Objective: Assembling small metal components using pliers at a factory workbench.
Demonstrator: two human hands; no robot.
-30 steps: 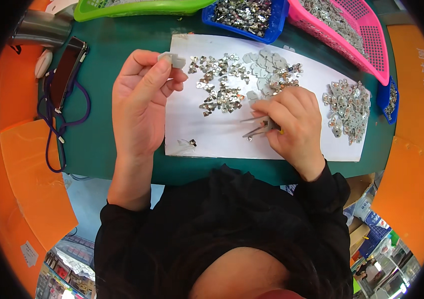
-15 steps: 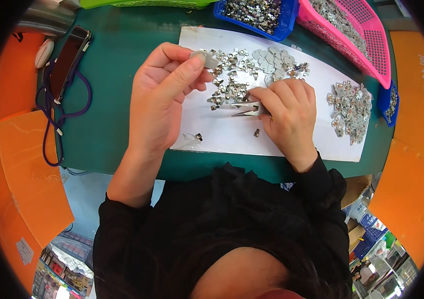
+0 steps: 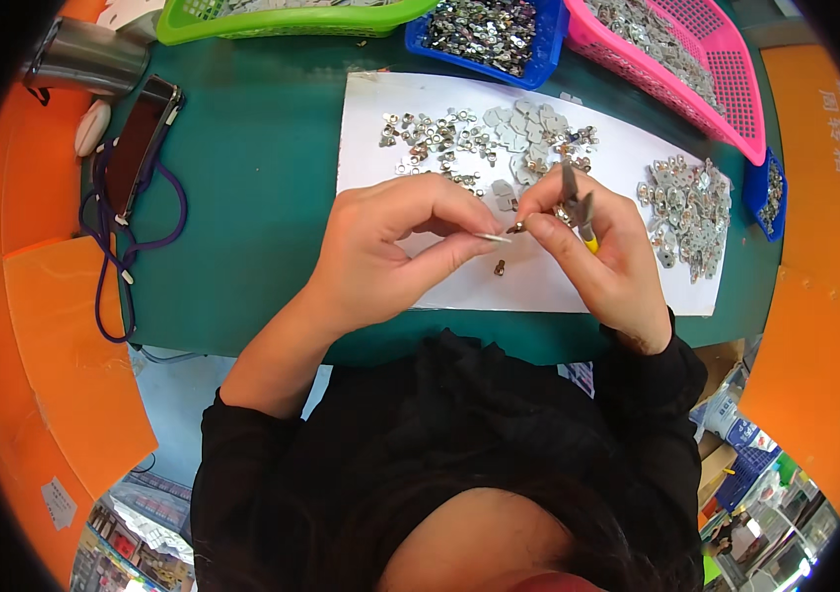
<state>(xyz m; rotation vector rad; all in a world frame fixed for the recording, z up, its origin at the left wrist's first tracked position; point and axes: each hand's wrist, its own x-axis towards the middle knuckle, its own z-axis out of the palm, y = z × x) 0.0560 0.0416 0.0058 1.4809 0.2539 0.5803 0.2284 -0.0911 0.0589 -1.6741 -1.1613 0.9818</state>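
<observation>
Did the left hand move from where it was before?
Yes. Judged against the white sheet, the left hand moved right and down toward the sheet's near edge.

Green table (image 3: 242, 118) under left hand (image 3: 370, 252) and right hand (image 3: 622, 252). Orange panel (image 3: 40, 296) far left of left hand; second orange panel (image 3: 809, 316) beyond right hand. Pale blue floor (image 3: 168, 405) below left hand, bodyward.
</observation>
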